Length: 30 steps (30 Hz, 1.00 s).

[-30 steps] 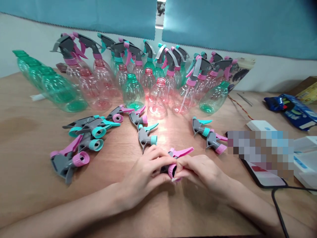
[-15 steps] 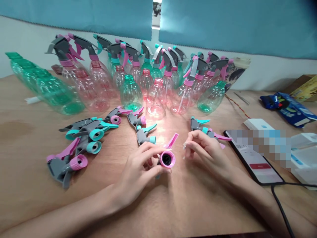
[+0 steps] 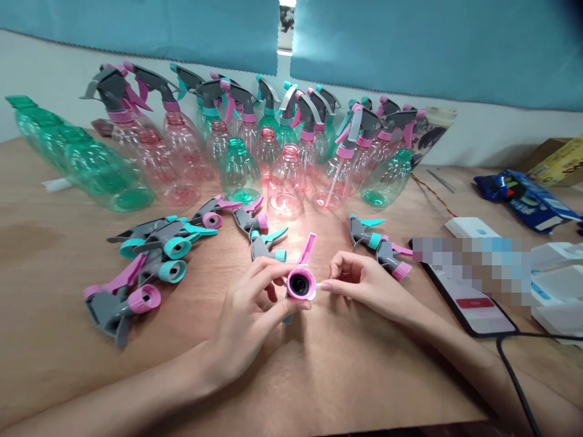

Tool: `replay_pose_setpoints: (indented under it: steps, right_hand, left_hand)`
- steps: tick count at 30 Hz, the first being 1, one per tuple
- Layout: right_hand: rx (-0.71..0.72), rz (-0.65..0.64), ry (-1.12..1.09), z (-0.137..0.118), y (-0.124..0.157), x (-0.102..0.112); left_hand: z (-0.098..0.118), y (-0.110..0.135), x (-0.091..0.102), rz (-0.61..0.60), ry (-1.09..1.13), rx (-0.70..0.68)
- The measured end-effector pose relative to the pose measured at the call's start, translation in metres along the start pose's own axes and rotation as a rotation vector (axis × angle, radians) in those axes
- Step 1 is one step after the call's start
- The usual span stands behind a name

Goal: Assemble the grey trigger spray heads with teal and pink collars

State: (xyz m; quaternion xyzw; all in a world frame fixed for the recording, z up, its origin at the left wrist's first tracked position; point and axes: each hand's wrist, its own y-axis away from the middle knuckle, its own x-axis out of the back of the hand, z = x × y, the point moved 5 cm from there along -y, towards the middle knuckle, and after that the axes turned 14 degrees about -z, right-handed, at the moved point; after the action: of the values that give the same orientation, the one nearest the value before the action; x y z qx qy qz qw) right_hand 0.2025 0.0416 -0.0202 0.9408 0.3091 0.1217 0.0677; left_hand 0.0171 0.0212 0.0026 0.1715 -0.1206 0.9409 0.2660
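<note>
Left hand (image 3: 248, 303) curled around a spray head (image 3: 301, 283) (right hand (image 3: 367, 282) pinched alongside, contents unclear).

Glare brightens the middle of the table (image 3: 332, 233).

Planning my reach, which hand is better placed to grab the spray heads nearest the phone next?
The right hand, probably: it is nearer those spray heads, while the left hand holds a pink-collared sprayer. Something pale, too small to identify, shows at the right fingers.
</note>
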Motion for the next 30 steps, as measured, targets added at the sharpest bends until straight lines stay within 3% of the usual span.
replay_pose_setpoints:
  steps: [3, 6, 9, 13, 19, 22, 25, 27, 30]
  right_hand:
    - [0.089, 0.054, 0.284, -0.008, 0.003, 0.002]
    - [0.136, 0.002, 0.540, -0.012, 0.002, -0.006]
    - [0.183, -0.020, 0.639, -0.013, -0.001, -0.015]
    - [0.247, -0.029, 0.537, -0.014, -0.002, -0.020]
    - [0.161, -0.097, 0.195, -0.008, -0.001, -0.016]
    - [0.134, 0.016, 0.007, -0.011, 0.003, 0.000]
    - [0.153, 0.139, -0.048, -0.026, 0.010, 0.014]
    - [0.206, 0.140, -0.054, -0.042, 0.014, 0.014]
    - [0.248, 0.038, -0.057, -0.063, 0.017, 0.004]
  left_hand:
    - [0.003, 0.000, 0.004, 0.051, -0.031, -0.011]
    - [0.005, 0.000, 0.006, 0.076, -0.051, -0.035]
    - [0.003, 0.000, 0.003, 0.047, -0.032, -0.042]
    - [0.001, 0.002, 0.000, 0.028, -0.016, -0.032]
    - [0.002, 0.001, 0.001, 0.031, -0.021, -0.024]
    - [0.002, 0.000, 0.001, 0.040, -0.008, -0.020]
    - [0.001, 0.000, -0.001, 0.029, 0.026, -0.004]
    - [0.000, 0.000, -0.003, -0.008, 0.047, 0.005]
    - [-0.002, 0.000, -0.008, -0.103, 0.069, 0.003]
